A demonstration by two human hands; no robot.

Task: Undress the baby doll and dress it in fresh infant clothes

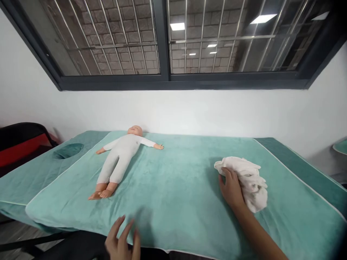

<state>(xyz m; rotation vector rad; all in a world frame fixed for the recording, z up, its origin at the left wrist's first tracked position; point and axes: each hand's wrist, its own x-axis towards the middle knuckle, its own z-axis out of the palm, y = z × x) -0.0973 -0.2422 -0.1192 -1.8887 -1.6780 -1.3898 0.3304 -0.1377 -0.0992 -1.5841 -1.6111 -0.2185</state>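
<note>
A baby doll (121,153) in a white bodysuit lies on its back on the green bed cover (179,187), arms spread and head toward the wall. My right hand (231,187) grips the near-left side of a bunched white cloth (252,184); the cloth has small faint marks, and part of my grasp is hidden in its folds. At the bed's front edge is my left hand (123,240), fingers apart and holding nothing. It is nearer to the doll's feet than to the cloth, touching neither.
A face hole (67,151) shows in the bed's left end. Behind the bed stands a white wall (189,112) with a dark-framed, barred window (162,83) above it. A red and black item (24,144) sits at the far left, and a black chair-like object (73,245) is below the front edge.
</note>
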